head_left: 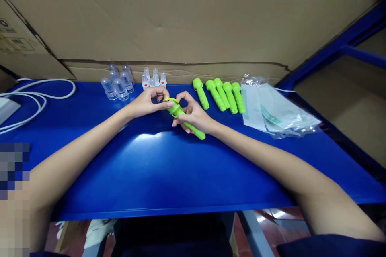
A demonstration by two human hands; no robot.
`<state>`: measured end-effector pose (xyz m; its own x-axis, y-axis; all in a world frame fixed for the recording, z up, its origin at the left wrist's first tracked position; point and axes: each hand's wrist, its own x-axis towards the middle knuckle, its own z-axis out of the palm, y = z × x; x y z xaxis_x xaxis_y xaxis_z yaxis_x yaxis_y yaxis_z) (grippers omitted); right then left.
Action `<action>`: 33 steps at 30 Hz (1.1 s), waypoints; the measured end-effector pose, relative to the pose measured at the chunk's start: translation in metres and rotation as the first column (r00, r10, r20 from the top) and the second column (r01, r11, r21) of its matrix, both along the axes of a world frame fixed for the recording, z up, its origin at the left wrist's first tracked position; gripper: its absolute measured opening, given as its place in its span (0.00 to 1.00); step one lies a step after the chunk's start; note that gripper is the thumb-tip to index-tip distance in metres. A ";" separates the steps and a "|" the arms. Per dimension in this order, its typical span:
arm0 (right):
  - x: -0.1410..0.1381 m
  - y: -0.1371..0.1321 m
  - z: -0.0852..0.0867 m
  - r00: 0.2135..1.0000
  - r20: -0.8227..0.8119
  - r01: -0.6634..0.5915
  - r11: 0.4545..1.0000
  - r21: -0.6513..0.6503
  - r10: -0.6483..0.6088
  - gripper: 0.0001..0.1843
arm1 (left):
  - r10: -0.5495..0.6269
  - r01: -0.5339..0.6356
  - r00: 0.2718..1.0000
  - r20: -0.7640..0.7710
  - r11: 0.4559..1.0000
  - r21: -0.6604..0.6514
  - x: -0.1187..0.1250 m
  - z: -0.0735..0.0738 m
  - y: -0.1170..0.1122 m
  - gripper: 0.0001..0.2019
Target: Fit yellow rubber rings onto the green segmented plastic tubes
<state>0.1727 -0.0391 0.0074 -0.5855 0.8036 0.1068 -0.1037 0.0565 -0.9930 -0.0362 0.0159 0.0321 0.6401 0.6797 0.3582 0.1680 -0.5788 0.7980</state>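
Observation:
My right hand (193,115) is wrapped round a bright green plastic tube (188,123), held slanted just above the blue table (157,168). My left hand (147,102) pinches a small yellow ring (169,100) at the tube's upper end. Both hands meet near the middle of the table, a little toward the back.
Several green tubes (221,94) lie in a row behind my right hand. Clear plastic caps (117,84) and small clear pieces with red bases (153,78) stand at the back. Plastic bags (274,110) lie at right, white cables (33,100) at left. A cardboard wall (181,16) is behind.

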 end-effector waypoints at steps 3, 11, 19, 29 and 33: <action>0.002 0.004 -0.001 1.000 -0.010 0.012 1.000 0.012 -0.012 0.28 | 0.037 -0.038 0.999 0.029 0.999 0.024 0.002 -0.003 -0.001 0.27; 0.002 0.004 -0.001 0.998 -0.040 0.051 0.999 0.003 -0.050 0.29 | 0.178 -0.189 0.982 0.064 0.918 0.349 0.005 -0.017 -0.004 0.26; 0.005 0.008 -0.001 0.997 -0.056 0.055 0.998 0.041 -0.052 0.29 | 0.202 -0.235 0.970 0.135 0.922 0.308 0.005 -0.019 -0.003 0.28; 0.004 0.010 -0.002 0.993 -0.084 0.090 0.995 0.042 -0.086 0.31 | 0.302 -0.364 0.925 0.232 0.881 0.303 0.010 -0.022 -0.009 0.23; 0.004 0.009 -0.001 0.993 -0.073 0.094 0.995 0.033 -0.091 0.31 | 0.302 -0.353 0.934 0.194 0.869 0.348 0.007 -0.022 -0.008 0.21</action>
<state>0.1763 -0.0303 0.0068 -0.4988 0.8488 0.1757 -0.1668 0.1049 -0.9804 -0.0287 0.0079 0.0100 0.3349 0.6428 0.6890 0.3104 -0.7657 0.5634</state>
